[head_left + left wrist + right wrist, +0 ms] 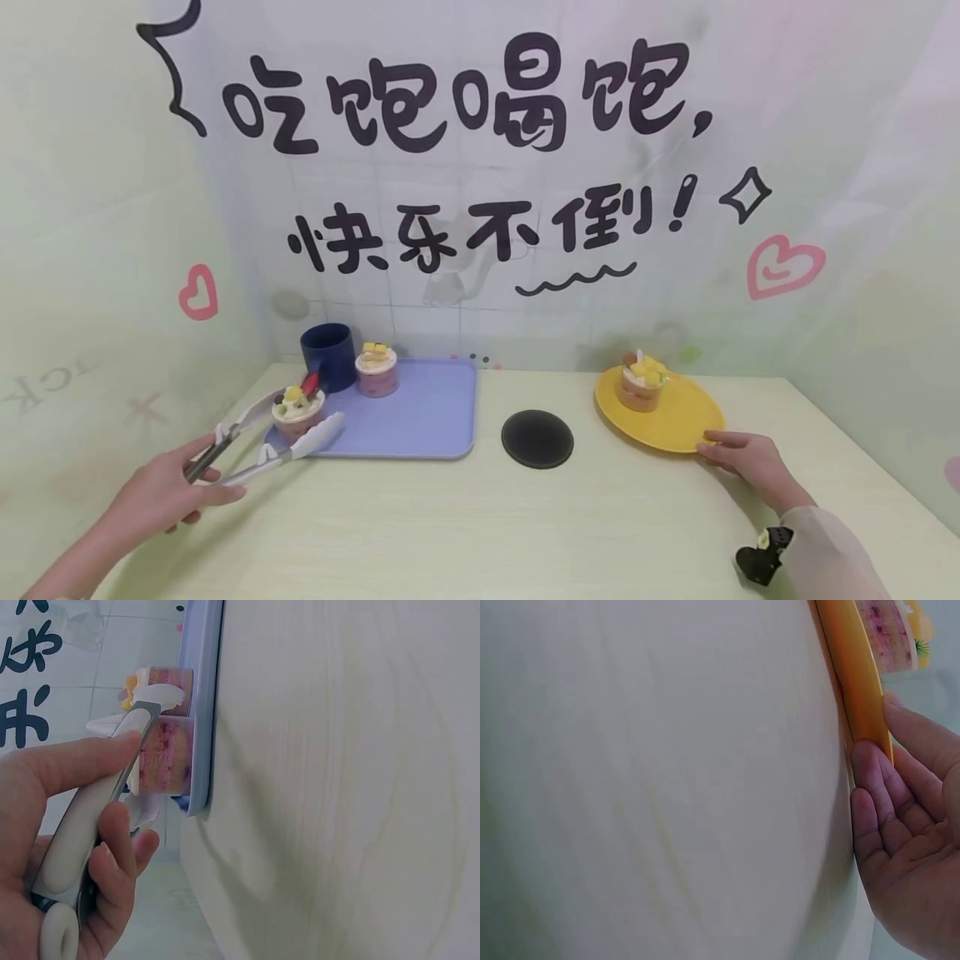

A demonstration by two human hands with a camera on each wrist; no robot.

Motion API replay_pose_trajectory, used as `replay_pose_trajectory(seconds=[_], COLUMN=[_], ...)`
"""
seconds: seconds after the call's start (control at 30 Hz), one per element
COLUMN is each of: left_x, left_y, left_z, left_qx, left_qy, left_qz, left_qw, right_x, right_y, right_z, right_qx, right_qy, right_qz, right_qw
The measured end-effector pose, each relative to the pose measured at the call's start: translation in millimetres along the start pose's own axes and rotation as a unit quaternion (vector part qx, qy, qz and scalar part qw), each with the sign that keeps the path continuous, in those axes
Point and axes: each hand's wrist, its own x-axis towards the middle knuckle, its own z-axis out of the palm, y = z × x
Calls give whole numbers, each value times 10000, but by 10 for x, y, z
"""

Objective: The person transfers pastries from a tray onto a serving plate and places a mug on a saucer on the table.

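My left hand (161, 493) grips a pair of tongs (255, 475) with grey-white handles and white scalloped tips. The tips are spread on either side of a dessert cup (298, 417) topped with cream and fruit, at the near left corner of a blue-purple tray (438, 417). In the left wrist view, that cup's pink layers (165, 759) show beyond the tongs. On the right, my right hand (753, 462) pinches the near rim of a yellow plate (690, 417), thumb above and fingers below. A dessert cup (641, 390) with yellow fruit stands on this plate.
A dark blue mug (330, 354) and another dessert cup (377, 372) stand at the tray's back left. Between tray and plate lies a black round disc (537, 438). Printed sheets form walls behind and beside the pale wooden table (480, 533).
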Motion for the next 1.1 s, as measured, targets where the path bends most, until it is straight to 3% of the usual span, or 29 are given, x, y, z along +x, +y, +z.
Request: replay_pose_trajectory(seconds=[1.1], left_x=[-44], left_y=[4], left_z=[92], left_qx=[-395], left_qy=[-216], left_qz=[-153], left_qw=[9989], right_x=[8], right_y=[18], right_z=[4], right_qx=[-52], right_qy=[68], right_qz=[-48], right_qw=[10000])
